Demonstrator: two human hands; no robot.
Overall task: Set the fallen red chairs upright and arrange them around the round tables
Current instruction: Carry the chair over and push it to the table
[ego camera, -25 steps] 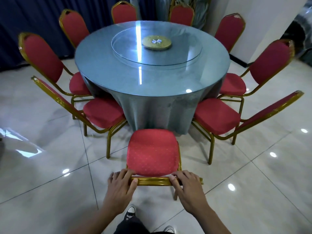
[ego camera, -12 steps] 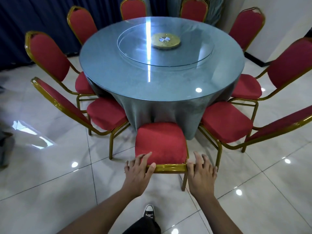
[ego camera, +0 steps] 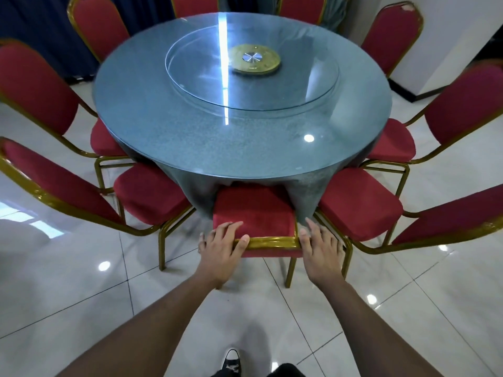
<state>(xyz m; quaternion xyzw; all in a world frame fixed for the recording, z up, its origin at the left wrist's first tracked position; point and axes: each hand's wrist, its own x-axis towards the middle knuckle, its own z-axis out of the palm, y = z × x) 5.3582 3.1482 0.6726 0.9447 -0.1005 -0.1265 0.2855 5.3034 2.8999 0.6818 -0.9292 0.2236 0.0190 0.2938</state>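
I see both hands on the top rail of the near chair, the one directly below me at the table. My left hand lies over the rail's left corner, fingers spread forward onto the red backrest edge and the thumb laid along the gold rail. My right hand is on the rail's right corner, fingers fairly straight and pointing toward the table; I cannot tell whether the thumb hooks under the rail. Neither hand clearly wraps the frame; they look pressed against it.

The chair stands upright, its seat tucked partly under the table's draped cloth, so the front of the cushion is hidden. It sits between two other upright chairs, one just to its left and one just to its right, seats close to its own. More red chairs ring the table. A glass turntable lies on the tabletop. My shoe shows on the tiled floor.
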